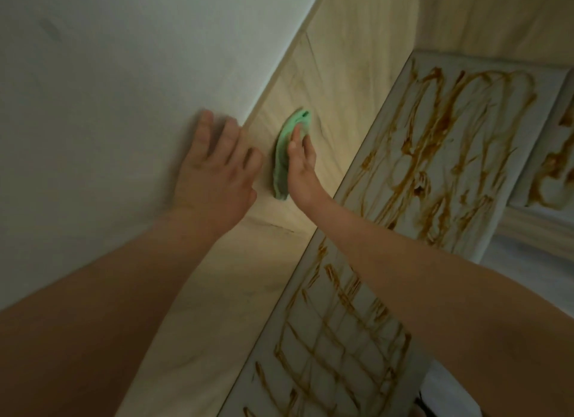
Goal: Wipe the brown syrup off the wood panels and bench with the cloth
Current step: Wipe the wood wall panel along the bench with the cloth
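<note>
A green cloth [287, 149] lies flat against the light wood panel [335, 84] at mid-frame. My right hand [299, 160] presses it to the panel with straight fingers. My left hand [214, 171] rests with spread fingers on the white wall [124, 74] just left of the panel's top edge. The pale bench top [435, 155] to the right carries thick brown syrup [413, 180] in loops and a grid pattern. The panel around the cloth shows only faint streaks.
A second pale cushion [549, 155] with syrup smears lies at the far right. More wood panelling [497, 15] runs along the back. A strip of floor [528, 255] shows beyond the bench's right edge.
</note>
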`<action>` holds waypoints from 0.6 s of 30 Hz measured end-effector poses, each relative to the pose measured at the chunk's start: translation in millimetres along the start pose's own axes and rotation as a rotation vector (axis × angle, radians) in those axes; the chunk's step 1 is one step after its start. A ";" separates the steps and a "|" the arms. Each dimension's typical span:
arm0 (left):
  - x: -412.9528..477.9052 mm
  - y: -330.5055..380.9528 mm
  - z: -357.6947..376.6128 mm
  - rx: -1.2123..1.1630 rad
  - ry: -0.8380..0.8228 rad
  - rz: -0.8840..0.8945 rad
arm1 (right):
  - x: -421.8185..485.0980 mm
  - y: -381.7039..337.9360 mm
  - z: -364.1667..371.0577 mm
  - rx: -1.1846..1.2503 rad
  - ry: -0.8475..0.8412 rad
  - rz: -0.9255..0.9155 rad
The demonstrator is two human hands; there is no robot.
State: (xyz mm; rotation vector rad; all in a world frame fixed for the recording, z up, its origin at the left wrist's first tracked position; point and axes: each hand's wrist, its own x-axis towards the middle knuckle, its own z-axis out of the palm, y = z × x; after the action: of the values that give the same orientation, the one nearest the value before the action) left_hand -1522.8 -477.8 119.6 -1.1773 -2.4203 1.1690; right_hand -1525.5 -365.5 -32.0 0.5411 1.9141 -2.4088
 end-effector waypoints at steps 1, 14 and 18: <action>11.6 -1.7 -1.3 -0.038 0.065 -0.001 | 6.3 -8.2 -4.4 -0.018 -0.003 -0.064; 105.6 -5.6 9.7 0.043 0.020 0.067 | 81.7 37.7 -31.5 -0.043 0.106 0.091; 105.8 -5.0 9.7 0.034 0.003 0.069 | 103.0 72.8 -42.4 0.214 0.211 0.301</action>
State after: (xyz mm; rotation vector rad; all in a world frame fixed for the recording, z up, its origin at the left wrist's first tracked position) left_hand -1600.2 -407.3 101.3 -1.2614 -2.3653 1.2217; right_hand -1595.0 -323.0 -137.2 1.0484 1.5066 -2.4468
